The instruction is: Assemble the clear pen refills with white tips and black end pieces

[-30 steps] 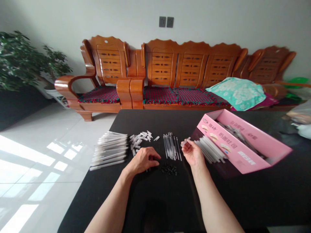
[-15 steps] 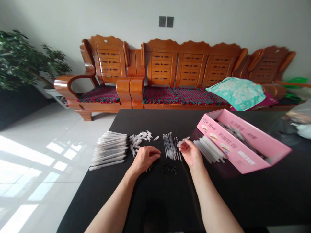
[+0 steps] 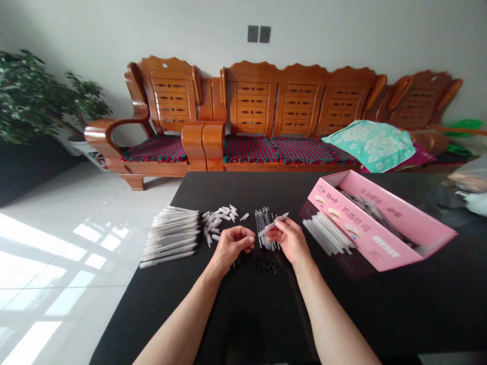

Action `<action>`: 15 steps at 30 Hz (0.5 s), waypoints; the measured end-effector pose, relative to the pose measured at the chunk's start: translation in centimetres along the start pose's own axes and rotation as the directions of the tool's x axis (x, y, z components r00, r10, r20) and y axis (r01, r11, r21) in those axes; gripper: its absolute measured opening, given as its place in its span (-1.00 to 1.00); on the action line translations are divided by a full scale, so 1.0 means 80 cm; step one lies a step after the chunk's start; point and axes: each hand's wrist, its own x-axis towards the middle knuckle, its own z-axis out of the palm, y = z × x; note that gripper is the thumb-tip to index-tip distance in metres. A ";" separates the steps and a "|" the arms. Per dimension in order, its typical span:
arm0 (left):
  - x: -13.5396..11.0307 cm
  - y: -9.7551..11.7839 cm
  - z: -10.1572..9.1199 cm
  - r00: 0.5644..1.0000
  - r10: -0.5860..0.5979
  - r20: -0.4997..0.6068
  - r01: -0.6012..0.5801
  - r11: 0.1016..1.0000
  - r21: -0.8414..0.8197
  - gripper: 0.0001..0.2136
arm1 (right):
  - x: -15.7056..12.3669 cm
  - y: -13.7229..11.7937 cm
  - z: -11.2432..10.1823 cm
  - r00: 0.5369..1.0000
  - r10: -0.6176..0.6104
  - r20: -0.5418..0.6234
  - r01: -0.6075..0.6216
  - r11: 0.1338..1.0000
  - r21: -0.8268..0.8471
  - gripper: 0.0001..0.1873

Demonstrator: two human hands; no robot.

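Observation:
My right hand [image 3: 292, 241] grips a whitish pen [image 3: 272, 225], its tip end up and to the right, its other end pointing at my left hand. My left hand [image 3: 234, 248] is pinched closed just left of that end; whatever its fingertips hold is too small to make out. Behind and below the pen lie thin dark-tipped pen refills [image 3: 262, 218]. Small black plugs [image 3: 264, 264] are heaped between my wrists. White pen caps [image 3: 215, 220] lie scattered beyond my left hand. Clear pen barrels [image 3: 329, 234] rest right of my right hand.
A stack of pens [image 3: 171, 237] lies at the left of the black table [image 3: 243, 190]. On the right stands a pink box [image 3: 353, 228] with grey things inside. Plastic bags [image 3: 472, 187] sit at the far right. Behind the table is a wooden bench [image 3: 297, 101].
My right hand has moved left and tilted the pen, bringing its lower end close to my left hand. My left hand has turned and lifted slightly, its fingertips now pinched towards the pen.

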 end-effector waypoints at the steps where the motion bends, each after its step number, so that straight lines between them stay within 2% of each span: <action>1: 0.000 -0.001 0.000 1.000 -0.003 0.001 0.003 1.000 0.003 -0.71 | 0.000 0.001 0.001 1.000 0.000 0.004 0.000 1.000 -0.006 -0.71; 15: -0.002 0.002 0.006 0.999 -0.025 -0.033 0.023 0.998 -0.051 -0.69 | -0.002 0.002 0.007 1.000 -0.022 0.008 0.022 0.999 -0.048 -0.70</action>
